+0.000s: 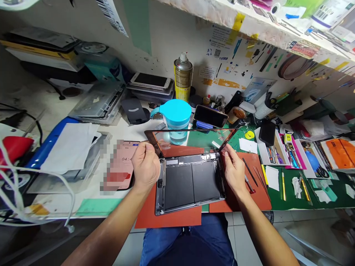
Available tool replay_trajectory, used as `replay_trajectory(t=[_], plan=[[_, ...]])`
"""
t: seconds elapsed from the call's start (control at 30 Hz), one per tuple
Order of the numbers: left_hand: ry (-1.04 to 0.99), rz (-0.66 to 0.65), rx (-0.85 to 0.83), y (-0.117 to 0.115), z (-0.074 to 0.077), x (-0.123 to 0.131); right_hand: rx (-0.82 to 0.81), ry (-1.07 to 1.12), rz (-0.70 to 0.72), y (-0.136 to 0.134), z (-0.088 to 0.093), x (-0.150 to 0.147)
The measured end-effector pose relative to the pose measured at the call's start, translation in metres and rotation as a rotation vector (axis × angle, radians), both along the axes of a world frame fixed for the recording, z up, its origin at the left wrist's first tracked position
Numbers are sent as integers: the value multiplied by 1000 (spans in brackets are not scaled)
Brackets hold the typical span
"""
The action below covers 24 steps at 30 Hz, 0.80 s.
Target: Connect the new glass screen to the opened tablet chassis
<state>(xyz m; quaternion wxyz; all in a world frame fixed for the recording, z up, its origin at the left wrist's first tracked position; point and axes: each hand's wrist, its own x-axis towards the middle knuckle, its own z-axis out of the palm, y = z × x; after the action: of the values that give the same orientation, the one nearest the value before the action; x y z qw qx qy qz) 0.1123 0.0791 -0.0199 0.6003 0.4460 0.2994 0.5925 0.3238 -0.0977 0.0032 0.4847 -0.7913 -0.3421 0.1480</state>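
An opened tablet body (pixel 192 186) lies in front of me, with two black battery cells and a strip of circuit parts along its far edge. Above that far edge a clear glass panel with a dark border (pixel 198 141) stands tilted up. My left hand (pixel 146 164) is closed on the panel's left side, thumb up. At the opposite side, my right hand (pixel 233 166) pinches the panel's right edge near its lower corner. The tablet rests on a reddish-brown mat (pixel 172 220). Right of my right hand lie a small screwdriver (pixel 249 184) and thin dark tools (pixel 260 179).
Behind the panel stand a blue-lidded jug (pixel 177 114), a spray can (pixel 183 75) and a propped phone (pixel 210 117). A lit phone (pixel 123 162) lies by my left hand. Tool trays (pixel 273 147) are at right, white cables (pixel 36 184) at left. A shelf (pixel 266 31) overhangs.
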Motion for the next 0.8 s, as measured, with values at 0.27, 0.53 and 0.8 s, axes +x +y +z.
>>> replay_trajectory(t=[0.27, 0.53, 0.8], plan=[[11, -11, -11, 2, 4, 1, 27, 57, -8, 4, -6, 4], [27, -29, -32, 1, 11, 3, 40, 77, -13, 5, -3, 4], [40, -48, -36, 2, 9, 2, 25, 50, -15, 6, 0, 3]])
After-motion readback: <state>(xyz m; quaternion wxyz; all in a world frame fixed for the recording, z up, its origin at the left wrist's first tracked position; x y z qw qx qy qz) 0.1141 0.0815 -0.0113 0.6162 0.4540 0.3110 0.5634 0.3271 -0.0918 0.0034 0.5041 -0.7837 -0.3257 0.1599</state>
